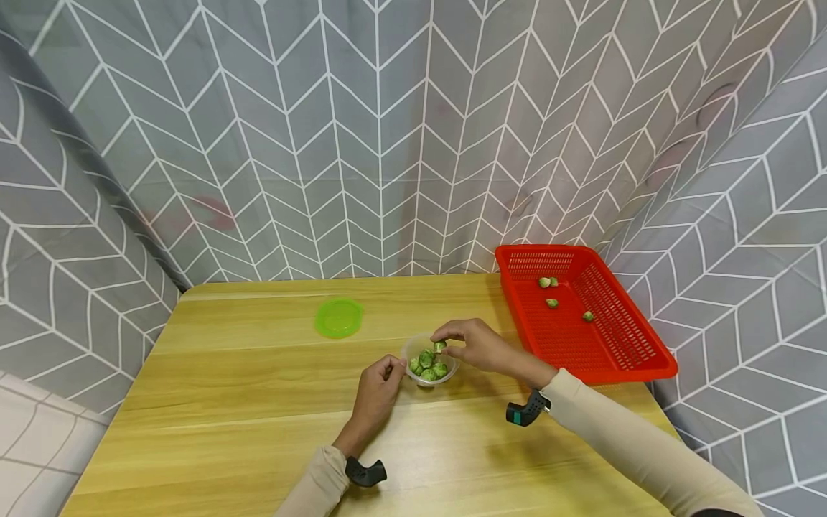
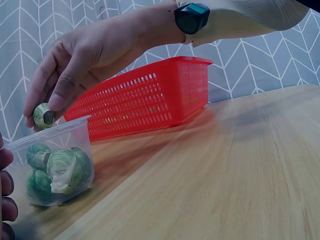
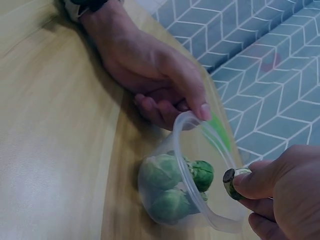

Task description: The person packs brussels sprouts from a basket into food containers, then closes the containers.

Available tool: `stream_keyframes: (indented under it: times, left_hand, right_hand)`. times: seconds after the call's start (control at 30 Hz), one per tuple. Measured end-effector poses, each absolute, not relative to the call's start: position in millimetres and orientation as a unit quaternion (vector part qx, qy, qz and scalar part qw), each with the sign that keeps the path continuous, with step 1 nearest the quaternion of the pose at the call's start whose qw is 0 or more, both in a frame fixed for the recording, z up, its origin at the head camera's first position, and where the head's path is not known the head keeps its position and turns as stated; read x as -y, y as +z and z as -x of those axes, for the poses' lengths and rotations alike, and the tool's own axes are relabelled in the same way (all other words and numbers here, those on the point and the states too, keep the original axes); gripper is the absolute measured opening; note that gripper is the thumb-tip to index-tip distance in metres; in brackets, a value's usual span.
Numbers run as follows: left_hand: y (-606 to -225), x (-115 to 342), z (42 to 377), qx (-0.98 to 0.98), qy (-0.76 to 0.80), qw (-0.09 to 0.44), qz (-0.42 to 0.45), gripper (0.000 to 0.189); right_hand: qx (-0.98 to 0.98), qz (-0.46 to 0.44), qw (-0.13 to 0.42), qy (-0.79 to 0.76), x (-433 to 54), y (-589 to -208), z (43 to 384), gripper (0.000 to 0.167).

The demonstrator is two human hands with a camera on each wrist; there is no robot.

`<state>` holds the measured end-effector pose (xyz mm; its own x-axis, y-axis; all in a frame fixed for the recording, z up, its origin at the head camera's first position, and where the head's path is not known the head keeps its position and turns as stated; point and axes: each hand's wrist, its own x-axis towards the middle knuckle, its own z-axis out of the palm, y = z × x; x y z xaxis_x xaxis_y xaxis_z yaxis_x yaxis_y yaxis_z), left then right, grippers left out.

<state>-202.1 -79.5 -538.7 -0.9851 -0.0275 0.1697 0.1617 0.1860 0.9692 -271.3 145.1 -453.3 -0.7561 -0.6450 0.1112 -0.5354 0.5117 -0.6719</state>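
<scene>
A clear plastic tub [image 1: 429,380] stands on the table with several Brussels sprouts [image 1: 428,368] inside. My left hand [image 1: 379,391] holds the tub's left rim; its thumb lies on the rim in the right wrist view, the other fingers curled against the outside. Between thumb and fingertips, my right hand [image 1: 481,346] pinches one Brussels sprout [image 2: 44,116] just above the tub's opening. The cut stem end of that sprout shows in both wrist views. Sprouts in the tub [image 3: 172,187] are seen through its wall.
A red plastic basket [image 1: 619,375] stands at the table's right side, with several sprouts [image 1: 552,303] on its floor. Behind and left of the tub lies a green round lid [image 1: 339,318]. Grey patterned curtains [image 1: 362,143] hang around the wooden table [image 1: 245,402].
</scene>
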Motion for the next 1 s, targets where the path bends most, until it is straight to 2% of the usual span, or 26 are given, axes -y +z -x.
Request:
stream_keyframes:
  times: [0.13,1.0]
  left_hand:
    - [-524,80,196,0.760,-0.643,0.079,0.051,0.027]
    - [-521,78,194,0.760,-0.643,0.083,0.050,0.027]
  right_hand:
    - [-0.871,0.352,0.070,-0.335,-142,-454,270,0.029]
    - [-0.896,0.406,0.016,-0.181,-135,-462,258,0.029]
